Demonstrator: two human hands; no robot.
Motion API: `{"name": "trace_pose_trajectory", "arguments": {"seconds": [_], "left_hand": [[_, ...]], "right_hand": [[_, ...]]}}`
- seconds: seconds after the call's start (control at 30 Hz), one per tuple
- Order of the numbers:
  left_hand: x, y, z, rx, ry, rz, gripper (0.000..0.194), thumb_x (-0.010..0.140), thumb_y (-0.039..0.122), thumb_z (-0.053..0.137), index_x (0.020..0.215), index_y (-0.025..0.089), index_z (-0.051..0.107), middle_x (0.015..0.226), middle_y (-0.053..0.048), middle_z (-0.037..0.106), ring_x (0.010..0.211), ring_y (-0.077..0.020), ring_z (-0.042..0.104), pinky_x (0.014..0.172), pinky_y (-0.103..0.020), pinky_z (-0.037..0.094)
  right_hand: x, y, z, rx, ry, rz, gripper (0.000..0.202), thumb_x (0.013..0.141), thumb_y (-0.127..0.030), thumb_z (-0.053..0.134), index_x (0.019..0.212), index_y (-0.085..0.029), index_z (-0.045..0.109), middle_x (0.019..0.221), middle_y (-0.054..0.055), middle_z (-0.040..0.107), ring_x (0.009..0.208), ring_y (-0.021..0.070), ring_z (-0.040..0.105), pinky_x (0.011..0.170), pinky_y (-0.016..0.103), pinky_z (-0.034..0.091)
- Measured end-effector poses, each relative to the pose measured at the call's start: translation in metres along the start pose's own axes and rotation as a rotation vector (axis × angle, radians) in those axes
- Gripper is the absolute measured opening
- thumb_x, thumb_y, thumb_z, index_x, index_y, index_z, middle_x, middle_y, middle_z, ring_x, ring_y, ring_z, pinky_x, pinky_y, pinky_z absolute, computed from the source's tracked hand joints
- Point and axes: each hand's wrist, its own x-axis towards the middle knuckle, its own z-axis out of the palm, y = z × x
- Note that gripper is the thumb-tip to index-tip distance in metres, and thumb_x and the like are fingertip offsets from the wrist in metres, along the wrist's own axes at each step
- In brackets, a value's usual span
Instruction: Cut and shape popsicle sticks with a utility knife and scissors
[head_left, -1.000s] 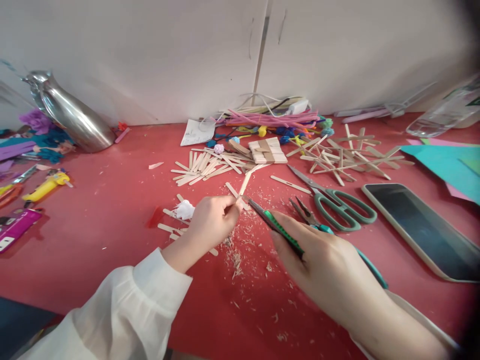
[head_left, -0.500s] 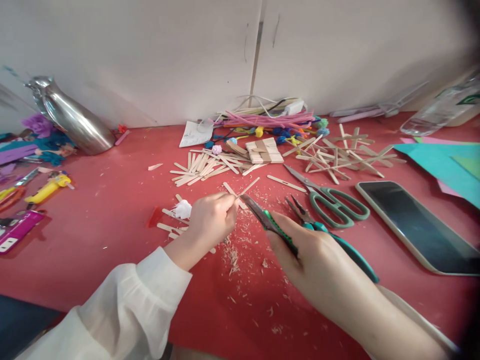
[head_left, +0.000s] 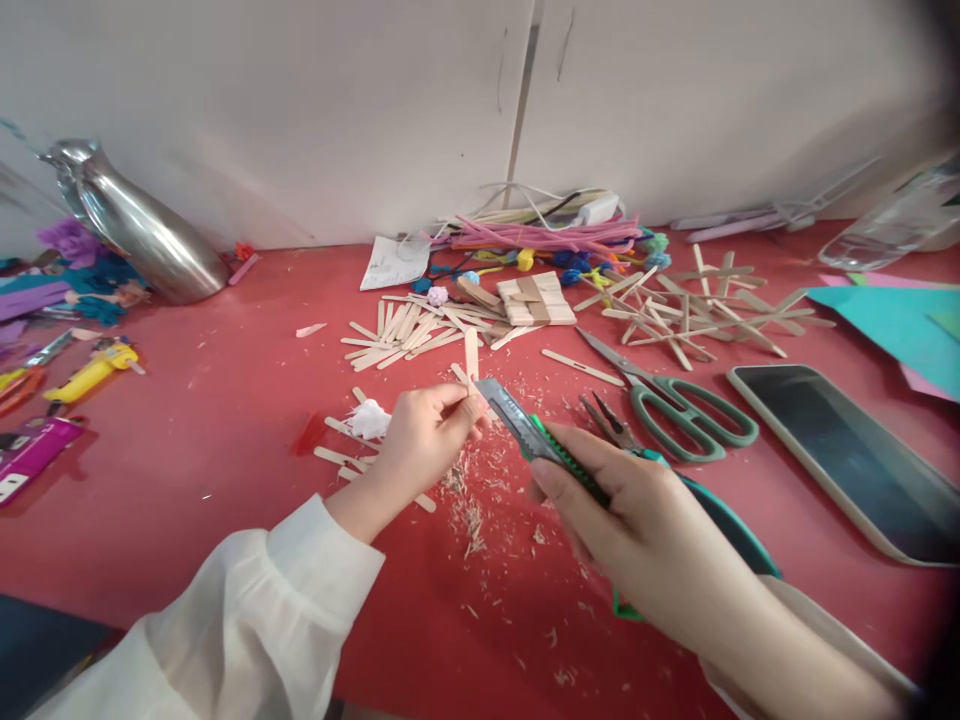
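Note:
Pinched between the thumb and fingers of my left hand [head_left: 431, 430] is a wooden craft stick [head_left: 471, 352], its flat face turned toward me and its top end pointing up. My right hand [head_left: 622, 510] is closed around a green utility knife [head_left: 566, 460]. The knife's extended blade [head_left: 501, 402] reaches up and left, its tip beside the stick close to my left fingertips; whether it touches the wood I cannot tell. Wood shavings [head_left: 472, 520] lie scattered on the red tabletop below. Near my left wrist are more craft sticks and a white crumpled lump [head_left: 369, 420].
Scissors [head_left: 675, 405], pliers [head_left: 611, 425] and a phone [head_left: 847, 450] lie to the right. Loose craft sticks [head_left: 409, 332], a joined-stick structure [head_left: 705, 310] and pink pipe cleaners [head_left: 547, 238] are further back. A metal jug [head_left: 146, 225] and a yellow glue gun [head_left: 97, 372] stand left.
The craft stick has turned from a slanted, edge-on pose to upright with its flat face showing. The knife has rolled so the blade's broad side shows. The view has shifted slightly.

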Motion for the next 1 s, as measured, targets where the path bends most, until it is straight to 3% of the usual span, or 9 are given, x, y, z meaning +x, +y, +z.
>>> {"name": "trace_pose_trajectory", "arguments": {"seconds": [0.2,0.33,0.57,0.7,0.87,1.0], "left_hand": [[-0.001,-0.003,0.0,0.107,0.025,0.031,0.029,0.085,0.032,0.049,0.066,0.015,0.062,0.056,-0.001,0.063,0.048,-0.0095,0.056,0.048,-0.02,0.043],[-0.001,-0.003,0.0,0.173,0.036,0.065,0.031,0.086,0.03,0.046,0.063,0.015,0.061,0.056,-0.001,0.063,0.048,-0.0099,0.055,0.048,-0.021,0.042],[-0.001,-0.001,0.001,0.309,0.056,0.163,0.034,0.088,0.032,0.043,0.06,0.016,0.056,0.052,0.0,0.057,0.046,-0.0098,0.049,0.047,-0.022,0.038],[-0.001,0.0,0.004,0.358,0.135,0.278,0.036,0.088,0.028,0.041,0.054,0.017,0.047,0.049,0.002,0.047,0.045,-0.0086,0.043,0.046,-0.022,0.033],[-0.002,0.0,0.004,0.432,0.218,0.406,0.035,0.086,0.02,0.042,0.052,0.019,0.032,0.049,0.005,0.032,0.045,-0.0075,0.034,0.046,-0.022,0.028],[-0.003,0.002,0.004,0.407,0.269,0.39,0.035,0.085,0.019,0.042,0.053,0.018,0.029,0.05,0.005,0.029,0.046,-0.0075,0.03,0.046,-0.022,0.027]], "right_hand": [[-0.002,0.003,0.001,-0.342,0.201,-0.252,0.019,0.086,-0.026,0.041,0.089,-0.016,0.057,0.047,-0.006,0.045,0.032,0.0082,0.035,0.032,0.02,0.028],[0.0,0.0,-0.002,-0.412,0.165,-0.289,0.021,0.086,-0.024,0.039,0.084,-0.016,0.058,0.047,-0.005,0.049,0.033,0.0093,0.043,0.035,0.02,0.034],[-0.002,0.001,-0.002,-0.508,0.172,-0.322,0.022,0.085,-0.021,0.038,0.085,-0.014,0.059,0.042,-0.005,0.046,0.03,0.0118,0.045,0.032,0.023,0.031],[-0.006,-0.003,0.001,-0.349,0.14,-0.226,0.022,0.084,-0.023,0.038,0.09,-0.014,0.057,0.042,-0.006,0.046,0.03,0.0107,0.041,0.031,0.022,0.031],[-0.01,-0.005,0.003,0.016,0.004,-0.02,0.018,0.086,-0.033,0.042,0.075,-0.021,0.05,0.038,-0.009,0.04,0.029,0.0092,0.039,0.029,0.02,0.028],[-0.009,-0.011,0.002,0.409,-0.142,0.206,0.026,0.086,-0.038,0.044,0.066,-0.021,0.048,0.037,-0.009,0.042,0.028,0.0068,0.04,0.03,0.017,0.032]]}}
